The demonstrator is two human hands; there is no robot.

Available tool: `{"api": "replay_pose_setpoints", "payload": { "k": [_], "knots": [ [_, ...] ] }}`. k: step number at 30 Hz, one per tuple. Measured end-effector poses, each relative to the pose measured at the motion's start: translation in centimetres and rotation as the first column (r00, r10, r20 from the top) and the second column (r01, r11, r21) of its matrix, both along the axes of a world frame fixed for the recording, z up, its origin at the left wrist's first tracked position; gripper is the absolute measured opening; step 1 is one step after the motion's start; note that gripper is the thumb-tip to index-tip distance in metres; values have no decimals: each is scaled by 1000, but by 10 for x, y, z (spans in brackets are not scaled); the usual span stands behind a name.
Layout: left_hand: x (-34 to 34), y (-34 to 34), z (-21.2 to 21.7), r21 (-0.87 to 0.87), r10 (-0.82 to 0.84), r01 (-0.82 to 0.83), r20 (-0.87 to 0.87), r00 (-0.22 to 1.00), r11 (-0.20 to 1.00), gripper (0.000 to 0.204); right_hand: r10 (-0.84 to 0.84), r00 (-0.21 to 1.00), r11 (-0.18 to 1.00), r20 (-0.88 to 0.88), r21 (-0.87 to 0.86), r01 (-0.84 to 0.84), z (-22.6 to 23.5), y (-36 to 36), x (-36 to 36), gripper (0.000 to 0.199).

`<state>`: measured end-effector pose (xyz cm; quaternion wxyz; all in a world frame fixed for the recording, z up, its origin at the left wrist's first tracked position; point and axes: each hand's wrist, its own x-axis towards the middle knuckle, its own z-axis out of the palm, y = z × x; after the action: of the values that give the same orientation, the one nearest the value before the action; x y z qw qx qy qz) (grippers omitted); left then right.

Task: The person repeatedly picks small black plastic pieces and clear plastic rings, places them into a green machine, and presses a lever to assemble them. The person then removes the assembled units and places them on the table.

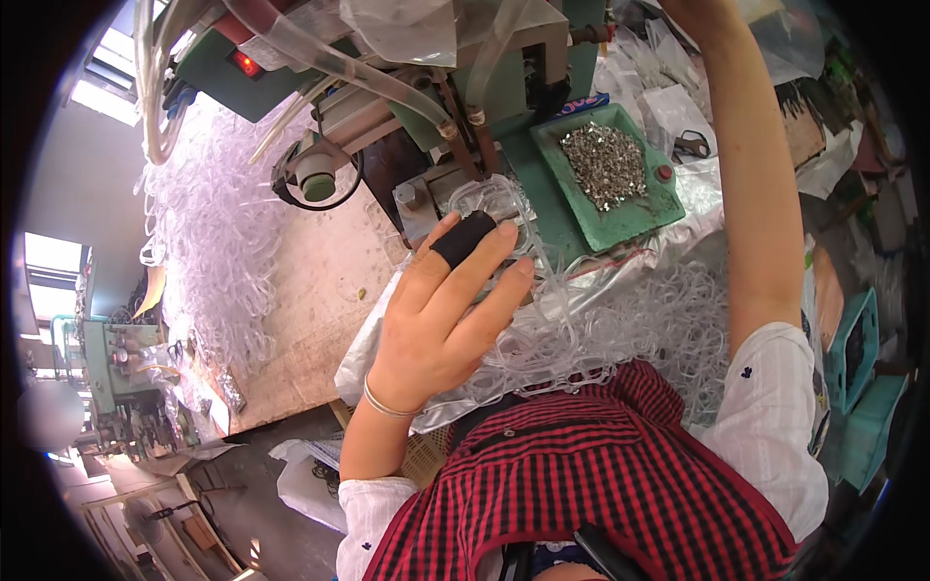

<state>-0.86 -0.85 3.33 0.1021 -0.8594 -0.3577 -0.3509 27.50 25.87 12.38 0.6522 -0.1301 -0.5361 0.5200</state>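
Note:
My left hand (441,310) reaches in under the machine head, its fingers stretched and spread, with a black sleeve (465,240) round one finger. Its fingertips are at a clear plastic loop (499,198) lying beneath the two metal prongs (475,150) of the green machine (417,107). Whether they grip it does not show. My right arm (760,184) stretches up past a green tray (635,218) filled with small shiny metal pieces (603,163). The right hand is cut off by the upper edge, so its fingers are hidden.
A big heap of clear plastic loops (208,232) covers the left of the wooden table (320,290). More clear loops (639,320) lie on silvery sheeting in front of me. Scissors (692,144) lie right of the tray. Teal crates (852,349) stand far right.

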Motion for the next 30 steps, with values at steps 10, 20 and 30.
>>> {"api": "replay_pose_setpoints", "payload": {
  "k": [10,20,30],
  "knots": [
    [1,-1,8,-29,-7,8,10,1000,1000,38,-78,997,997,13,-23,79,0,3,-2,55],
    [1,-2,6,-40,-9,9,-8,1000,999,38,-101,995,994,19,-41,102,2,3,0,54],
    [4,-60,4,-731,-211,177,46,976,659,47,-181,977,958,112,-204,201,-82,41,21,50]
  ]
}}
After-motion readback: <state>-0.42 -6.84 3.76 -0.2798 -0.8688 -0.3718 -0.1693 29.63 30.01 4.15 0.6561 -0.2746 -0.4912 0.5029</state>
